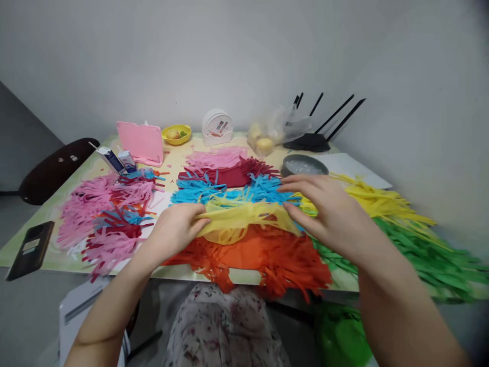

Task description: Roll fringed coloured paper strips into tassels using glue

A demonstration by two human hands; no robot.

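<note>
A thin sheet of yellow tissue paper [248, 215] is stretched sideways above the table. My left hand [178, 227] pinches its left end between thumb and fingers. At the sheet's right end, my right hand [330, 211] has its thumb and fingers apart; whether the thumb touches the paper I cannot tell. Orange fringed paper [244, 252] lies just below the sheet and hangs over the front edge. Behind are blue fringes [267, 189], a dark red fringed piece [229, 177] and pink fringes [217, 157].
Yellow fringes [378, 201] and green fringes [416, 244] cover the right side; mixed pink bundles [91, 204] cover the left. A phone [32, 250] overhangs the left front edge. Behind stand a pink tablet case [141, 142], drink cartons [110, 159], a grey bowl [304, 165] and a router [308, 142].
</note>
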